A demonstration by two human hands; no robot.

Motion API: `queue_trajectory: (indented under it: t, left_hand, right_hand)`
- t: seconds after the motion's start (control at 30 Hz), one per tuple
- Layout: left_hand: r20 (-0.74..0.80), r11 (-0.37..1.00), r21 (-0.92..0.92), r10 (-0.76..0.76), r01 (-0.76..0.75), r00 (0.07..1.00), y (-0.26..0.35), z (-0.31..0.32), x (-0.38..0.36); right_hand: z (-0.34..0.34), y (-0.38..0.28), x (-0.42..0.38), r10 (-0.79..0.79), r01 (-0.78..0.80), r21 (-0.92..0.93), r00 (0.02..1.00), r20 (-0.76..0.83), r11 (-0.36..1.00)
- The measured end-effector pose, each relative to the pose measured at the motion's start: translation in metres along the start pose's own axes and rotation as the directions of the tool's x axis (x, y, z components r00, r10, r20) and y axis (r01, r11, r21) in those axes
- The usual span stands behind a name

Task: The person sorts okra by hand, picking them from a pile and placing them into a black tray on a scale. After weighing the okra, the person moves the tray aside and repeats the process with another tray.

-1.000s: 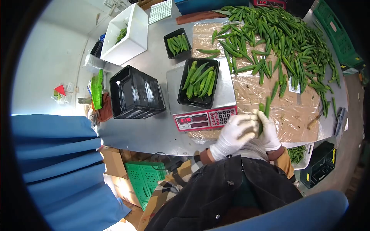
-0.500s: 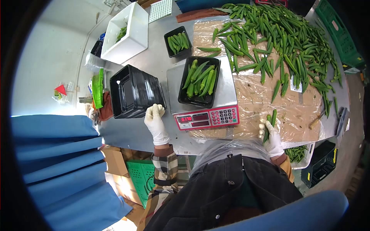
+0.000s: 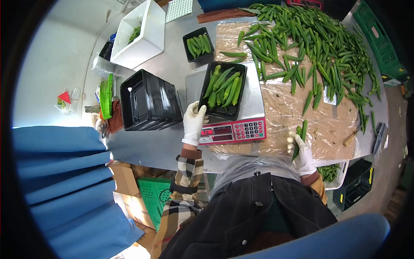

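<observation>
A black tray (image 3: 223, 114) holding several green okra pods (image 3: 223, 88) rests on the metal pan of a red-and-white scale (image 3: 235, 131), whose display seems to read 0.170. My gloved left hand (image 3: 194, 124) is at the tray's near left corner, thumb close to the rim and a gap between thumb and fingers; part of the scale's display lies behind it. Low on the right, my gloved right hand (image 3: 303, 152) is closed around okra pods (image 3: 304, 129), their tips sticking out above and below the fingers.
Left of the scale lies a stack of black trays (image 3: 160, 101). A second filled tray (image 3: 199, 45) sits behind it, beside a white foam box (image 3: 140, 36). A large okra pile (image 3: 319, 47) covers the back right, over plastic-covered cardboard (image 3: 284, 103). Green crates (image 3: 379, 39) stand at the edge.
My left hand has moved right and slightly up, from beside the tray stack to the filled tray's corner. My right hand stays almost in place with its okra pods.
</observation>
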State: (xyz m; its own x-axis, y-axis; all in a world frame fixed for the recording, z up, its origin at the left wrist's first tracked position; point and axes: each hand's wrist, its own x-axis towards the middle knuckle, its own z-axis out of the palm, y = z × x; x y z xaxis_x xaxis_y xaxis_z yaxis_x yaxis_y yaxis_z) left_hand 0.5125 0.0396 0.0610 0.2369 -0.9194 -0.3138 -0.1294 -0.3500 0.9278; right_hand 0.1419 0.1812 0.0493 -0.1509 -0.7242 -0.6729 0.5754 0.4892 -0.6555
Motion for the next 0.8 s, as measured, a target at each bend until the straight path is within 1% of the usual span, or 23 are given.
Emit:
queue_trajectory:
  t: [0.07,0.1,0.13,0.2,0.23,0.33,0.37,0.5,0.53,0.6,0.67,0.7,0.73,0.77,0.8]
  left_hand:
    - [0.014,0.999,-0.009,0.035,-0.035,0.999,-0.006,0.002,0.008]
    - [0.029,1.0,-0.01,0.004,-0.003,1.0,0.0,0.005,0.007]
    - [0.139,1.0,0.016,-0.017,0.015,0.99,0.002,0.004,0.011]
    - [0.176,1.0,-0.026,0.016,-0.012,0.984,0.0,0.006,0.024]
    - [0.178,0.994,-0.092,-0.036,0.053,0.983,0.002,0.006,0.032]
    - [0.147,0.977,-0.181,-0.084,0.111,0.985,0.017,0.003,0.068]
    - [0.147,0.963,-0.25,-0.062,0.098,0.987,0.017,0.001,0.089]
    - [0.026,0.931,-0.363,-0.041,0.047,0.999,0.038,0.006,0.17]
    - [0.025,0.919,-0.394,-0.021,0.029,0.999,0.038,0.007,0.193]
    - [-0.038,0.971,-0.237,-0.032,0.022,0.999,0.04,0.007,0.232]
    - [-0.053,0.946,-0.32,-0.069,0.049,0.996,0.04,0.009,0.254]
    - [-0.057,0.93,-0.361,-0.092,0.066,0.994,0.036,0.009,0.264]
    - [-0.051,0.938,-0.328,-0.139,0.115,0.989,0.035,0.007,0.271]
    - [-0.091,0.963,-0.245,-0.14,0.114,0.986,0.031,0.004,0.272]
    - [-0.121,0.98,-0.158,-0.137,0.117,0.983,0.042,0.007,0.253]
  right_hand:
    - [-0.001,0.0,0.001,0.003,-0.003,0.009,1.0,-0.003,1.0]
    - [-0.001,0.0,0.001,0.007,-0.007,-0.006,1.0,-0.02,1.0]
    - [-0.001,0.0,0.001,0.008,-0.008,-0.021,0.999,-0.032,1.0]
    - [0.001,0.0,0.003,0.012,-0.014,-0.042,0.999,-0.041,0.999]
    - [0.001,0.0,0.004,0.018,-0.02,-0.048,0.999,-0.04,0.999]
    - [0.002,-0.002,0.006,0.02,-0.022,-0.049,0.999,-0.042,0.999]
    - [0.002,-0.003,0.008,0.016,-0.018,-0.051,0.999,-0.046,0.999]
    - [-0.002,-0.003,0.015,0.0,-0.002,-0.027,0.997,-0.073,1.0]
    - [-0.002,-0.004,0.016,-0.007,0.005,-0.021,0.997,-0.081,1.0]
    - [-0.006,-0.003,0.022,-0.015,0.013,-0.025,0.996,-0.09,1.0]
    - [-0.009,-0.005,0.022,-0.017,0.014,-0.031,0.994,-0.103,0.999]
    - [-0.007,-0.006,0.02,-0.048,0.045,-0.023,0.993,-0.107,0.999]
    - [-0.004,-0.008,0.017,-0.109,0.107,-0.029,0.988,-0.108,0.994]
    - [-0.001,-0.01,0.014,-0.17,0.168,-0.034,0.979,-0.114,0.985]
    - [0.001,-0.012,0.01,-0.232,0.228,-0.041,0.964,-0.129,0.973]
